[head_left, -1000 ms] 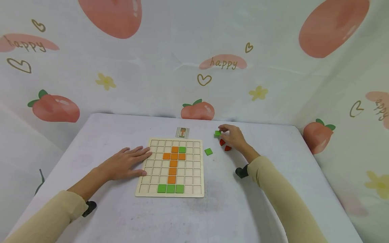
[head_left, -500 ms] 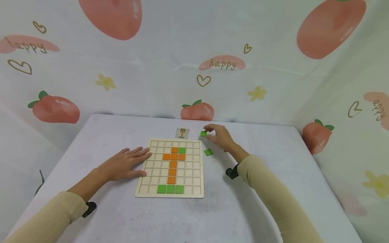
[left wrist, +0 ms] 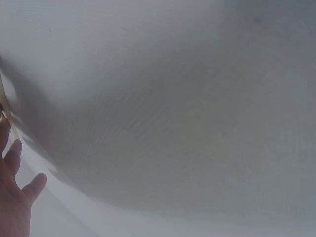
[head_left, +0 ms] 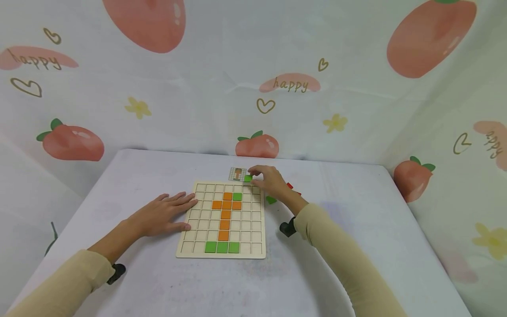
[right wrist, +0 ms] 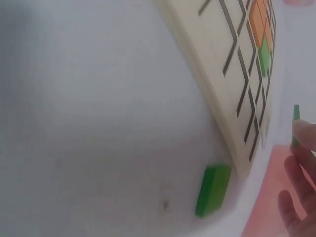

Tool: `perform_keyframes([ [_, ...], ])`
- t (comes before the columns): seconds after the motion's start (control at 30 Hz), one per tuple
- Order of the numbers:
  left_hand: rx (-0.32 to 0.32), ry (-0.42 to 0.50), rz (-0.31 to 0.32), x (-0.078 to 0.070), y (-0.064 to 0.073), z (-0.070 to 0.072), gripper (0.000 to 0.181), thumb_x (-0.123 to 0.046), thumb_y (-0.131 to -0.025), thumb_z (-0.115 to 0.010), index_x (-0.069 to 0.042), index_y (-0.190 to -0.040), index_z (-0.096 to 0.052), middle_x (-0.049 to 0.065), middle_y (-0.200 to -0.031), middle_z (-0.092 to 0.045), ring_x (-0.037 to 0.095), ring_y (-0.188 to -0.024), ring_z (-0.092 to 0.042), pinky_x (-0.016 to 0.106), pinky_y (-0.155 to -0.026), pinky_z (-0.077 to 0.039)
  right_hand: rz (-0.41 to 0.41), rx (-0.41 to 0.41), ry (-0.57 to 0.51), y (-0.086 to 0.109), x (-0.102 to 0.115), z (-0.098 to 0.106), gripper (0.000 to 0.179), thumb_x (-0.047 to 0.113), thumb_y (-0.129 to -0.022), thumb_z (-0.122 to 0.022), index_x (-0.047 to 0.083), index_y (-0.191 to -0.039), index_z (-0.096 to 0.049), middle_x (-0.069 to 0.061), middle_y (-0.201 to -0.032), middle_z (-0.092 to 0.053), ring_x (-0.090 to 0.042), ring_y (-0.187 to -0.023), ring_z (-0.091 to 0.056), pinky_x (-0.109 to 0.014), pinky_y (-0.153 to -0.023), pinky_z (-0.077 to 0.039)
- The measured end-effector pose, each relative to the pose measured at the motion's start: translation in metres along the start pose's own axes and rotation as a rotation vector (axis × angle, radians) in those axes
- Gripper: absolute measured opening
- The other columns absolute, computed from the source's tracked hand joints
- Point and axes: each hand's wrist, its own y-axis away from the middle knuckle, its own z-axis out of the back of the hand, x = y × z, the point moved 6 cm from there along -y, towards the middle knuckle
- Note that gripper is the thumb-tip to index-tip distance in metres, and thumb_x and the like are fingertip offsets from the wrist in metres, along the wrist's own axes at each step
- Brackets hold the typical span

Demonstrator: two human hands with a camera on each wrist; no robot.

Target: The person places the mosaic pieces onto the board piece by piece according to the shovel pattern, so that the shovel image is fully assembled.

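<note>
A pale wooden grid board (head_left: 253, 220) lies on the table, with orange tiles (head_left: 225, 214) in a cross shape. Green tiles (head_left: 222, 247) fill part of its bottom row, and one more green tile (head_left: 237, 197) sits near the top. My left hand (head_left: 164, 215) rests with fingers spread on the board's left edge. Above the board's top right corner, my right hand (head_left: 270, 181) pinches a green tile (head_left: 248, 178) between thumb and finger. In the right wrist view that pinched tile (right wrist: 296, 112) stands on edge, clear of the board.
A small printed pattern card (head_left: 237, 174) lies behind the board. Beside the board's right edge is a loose green tile (head_left: 271, 200), partly covered by the right hand. Red pieces (head_left: 290, 186) lie farther right, partly behind the wrist. A fruit-printed cloth (head_left: 206, 114) hangs at the back.
My right hand has moved left from beside the red pieces to the board's top right corner, carrying the green tile. The left hand has stayed on the board.
</note>
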Motion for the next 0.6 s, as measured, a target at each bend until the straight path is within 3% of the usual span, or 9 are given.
perform_keyframes([
  [0.6,-0.008,0.007,-0.010,-0.002,0.001,0.002,0.077,-0.064,-0.095,-0.051,-0.015,-0.154,-0.041,0.006,-0.158,-0.038,0.034,-0.143,-0.037,0.062,-0.108,-0.033,0.036,0.045,-0.013,-0.008,0.021,-0.036,0.034,0.013,-0.091,-0.074,0.005,-0.123,-0.068,-0.006,-0.113,-0.072,-0.021,-0.111,-0.064,-0.040,-0.104,-0.045],
])
